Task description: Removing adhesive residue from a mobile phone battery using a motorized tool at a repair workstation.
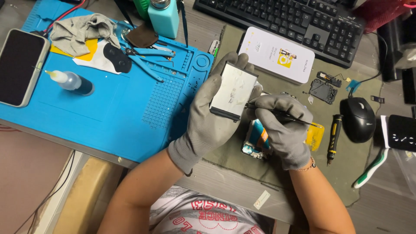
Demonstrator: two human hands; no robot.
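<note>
Centre of the frame: the left hand (207, 125), in a grey glove, has its grip closed around a flat rectangular battery (233, 92) with a silvery-white face, held up above the tabletop (236, 184) and tilted toward the camera. The right hand (284, 130), also gloved, pinches a thin dark tool (289, 117); the tool's tip meets the battery's right edge. Directly below the right hand an opened phone body (255, 141) lies on a green-grey cloth mat (346, 167), partly hidden by the fingers.

Left half of the frame: a blue work mat (108, 117) carries a small dropper bottle (71, 81), a crumpled grey cloth (84, 29) and blue tweezers (149, 53). A phone (21, 66) with a dark screen lies at its far left edge.

Right side: a black mouse (359, 119), a black-and-yellow screwdriver (333, 138), small black phone parts (325, 86). A white box (277, 54) and a black keyboard (286, 21) sit toward the top.
</note>
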